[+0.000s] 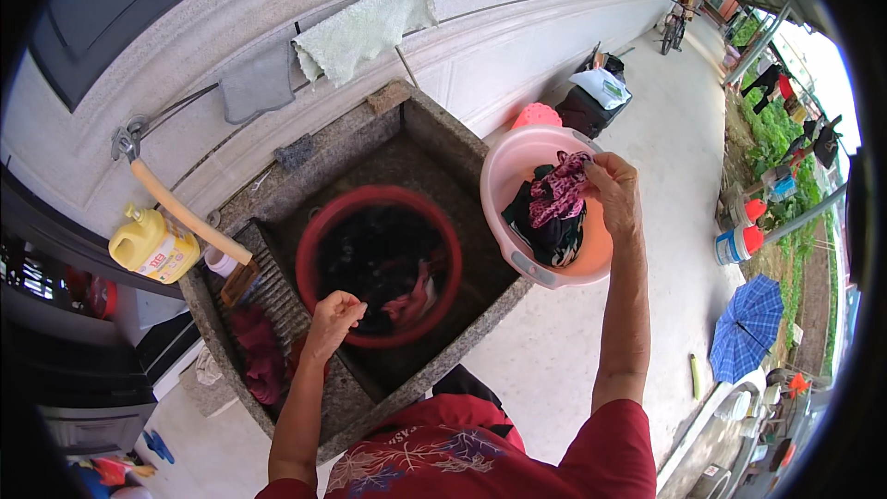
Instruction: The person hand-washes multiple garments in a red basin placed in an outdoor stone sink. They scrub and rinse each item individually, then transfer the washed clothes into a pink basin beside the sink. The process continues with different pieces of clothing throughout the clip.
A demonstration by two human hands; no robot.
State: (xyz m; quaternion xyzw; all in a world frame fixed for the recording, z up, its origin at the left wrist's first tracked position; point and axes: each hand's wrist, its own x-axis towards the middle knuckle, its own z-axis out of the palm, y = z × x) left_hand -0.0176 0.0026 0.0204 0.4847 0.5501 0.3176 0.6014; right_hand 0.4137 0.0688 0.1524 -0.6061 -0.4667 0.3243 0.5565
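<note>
My right hand [613, 187] is closed on a crumpled pink-and-black patterned cloth [560, 190] at the right side of the pink plastic basin [599, 263]. The cloth lies over other dark, wet-looking clothes [545, 238] in that basin. My left hand [334, 322] hovers by the near left rim of a red basin [455, 263], its fingers curled together and nothing showing in them. Dark water and soaked dark clothes fill the red basin, with a reddish garment [411, 300] at its right side. This basin stands inside a stone sink [467, 337].
A ribbed stone washboard [285, 268] is at the sink's left, with dark red cloth [259, 351] and a brush [240, 282]. A yellow detergent jug [155, 245] stands near an orange hose [180, 199]. Towels [370, 30] hang on the wall; a blue umbrella [747, 328] lies right.
</note>
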